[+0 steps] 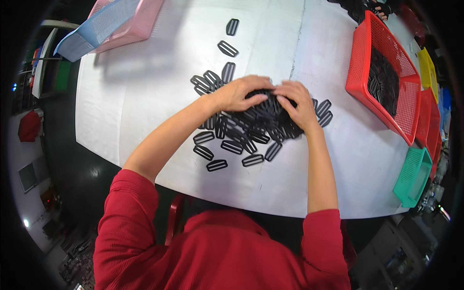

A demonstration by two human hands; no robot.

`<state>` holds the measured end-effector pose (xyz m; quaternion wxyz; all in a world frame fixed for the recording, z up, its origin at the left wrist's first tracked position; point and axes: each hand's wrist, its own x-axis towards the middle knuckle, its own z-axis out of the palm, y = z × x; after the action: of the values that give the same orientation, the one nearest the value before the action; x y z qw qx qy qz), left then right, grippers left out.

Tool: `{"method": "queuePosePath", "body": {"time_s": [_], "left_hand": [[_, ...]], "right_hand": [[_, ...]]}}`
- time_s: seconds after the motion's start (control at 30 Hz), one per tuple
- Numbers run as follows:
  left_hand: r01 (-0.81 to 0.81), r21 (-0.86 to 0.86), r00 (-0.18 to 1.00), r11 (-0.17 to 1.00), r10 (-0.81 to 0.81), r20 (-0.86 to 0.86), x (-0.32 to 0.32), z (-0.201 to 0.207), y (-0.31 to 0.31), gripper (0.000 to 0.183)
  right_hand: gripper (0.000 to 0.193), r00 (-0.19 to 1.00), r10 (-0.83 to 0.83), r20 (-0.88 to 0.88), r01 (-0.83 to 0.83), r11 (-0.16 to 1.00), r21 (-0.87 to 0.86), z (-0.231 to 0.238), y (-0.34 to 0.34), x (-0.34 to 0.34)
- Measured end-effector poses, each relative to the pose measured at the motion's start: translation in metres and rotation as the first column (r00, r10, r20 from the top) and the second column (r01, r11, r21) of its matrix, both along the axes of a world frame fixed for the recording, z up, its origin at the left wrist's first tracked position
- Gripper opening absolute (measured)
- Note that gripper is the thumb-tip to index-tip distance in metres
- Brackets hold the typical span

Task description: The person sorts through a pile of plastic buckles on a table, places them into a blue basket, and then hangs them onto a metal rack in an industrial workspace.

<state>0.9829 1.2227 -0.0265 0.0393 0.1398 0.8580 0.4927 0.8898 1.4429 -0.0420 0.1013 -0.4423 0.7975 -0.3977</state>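
Observation:
A heap of black slide buckles (241,128), flat oblong frames with a bar across the middle, lies on the white table. My left hand (243,94) rests over the heap's far left side, fingers stretched and thumb apart. From the right, my right hand (298,104) reaches over the same heap with its fingers bent and thumb spread. The fingertips of both hands nearly meet at the far edge, slightly blurred. Buckles show beneath and between them; I see none firmly gripped. Past my left hand, two single buckles, a nearer one (227,49) and a farther one (232,27), lie apart.
A red basket (360,72) holding black pieces stands at the right. Beyond its side are a green basket (411,176), a yellow one (428,75) and more red ones. Blue (92,36) and pink (145,21) baskets sit far left. Another person's hand (383,12) shows far right.

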Motion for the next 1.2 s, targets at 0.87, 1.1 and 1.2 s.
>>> {"method": "queuePosePath", "body": {"time_s": [0.87,1.1,1.2], "left_hand": [[-0.983,-0.164,0.177,0.081,0.191,-0.966,0.216,0.192,-0.221,0.029],[-0.858,-0.241,0.293,0.454,0.047,-0.955,0.406,0.202,-0.072,0.024],[-0.718,-0.326,0.415,0.616,0.002,-0.910,0.450,0.176,-0.030,0.023]], "right_hand": [[0.026,0.763,-0.518,0.386,0.645,0.568,-0.512,-0.009,0.155,0.050],[0.065,0.911,-0.054,0.409,0.305,0.757,-0.578,0.100,0.132,0.190],[0.089,0.785,0.262,0.561,0.184,0.767,-0.615,0.122,0.152,0.224]]}}
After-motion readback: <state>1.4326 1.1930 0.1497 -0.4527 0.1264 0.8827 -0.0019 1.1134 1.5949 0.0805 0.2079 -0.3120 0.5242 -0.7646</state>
